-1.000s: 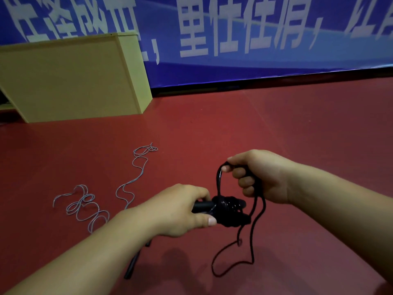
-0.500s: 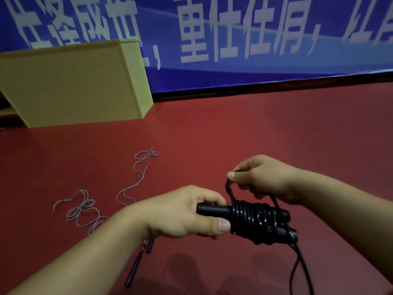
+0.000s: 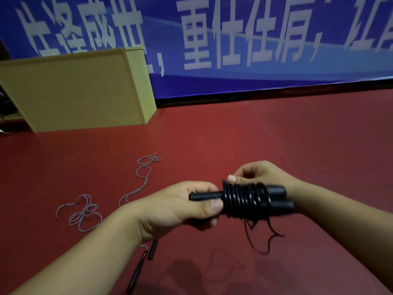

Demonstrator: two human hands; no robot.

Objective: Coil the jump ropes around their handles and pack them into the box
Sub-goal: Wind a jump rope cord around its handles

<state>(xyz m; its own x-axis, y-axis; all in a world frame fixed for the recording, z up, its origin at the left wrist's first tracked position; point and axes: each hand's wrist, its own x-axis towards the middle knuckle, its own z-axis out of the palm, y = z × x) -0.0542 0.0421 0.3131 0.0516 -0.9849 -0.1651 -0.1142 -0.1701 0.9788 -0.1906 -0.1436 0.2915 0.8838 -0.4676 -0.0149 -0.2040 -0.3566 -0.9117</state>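
The left hand (image 3: 178, 206) has a firm grip on the bare end of the black handles (image 3: 278, 198), held above the floor (image 3: 276, 135); the right hand (image 3: 261, 174) pinches the black rope (image 3: 242, 199) at the top of the coil. Keep each turn snug against the last, then tuck the loose tail (image 3: 265, 237). The grey rope (image 3: 85, 213) lies uncoiled on the floor, the box (image 3: 74, 90) well beyond

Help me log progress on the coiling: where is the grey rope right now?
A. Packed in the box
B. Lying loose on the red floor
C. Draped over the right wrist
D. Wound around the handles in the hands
B: the grey rope lies uncoiled in loops on the floor, left of the hands, while the left hand and right hand hold the black rope wound around its handles.
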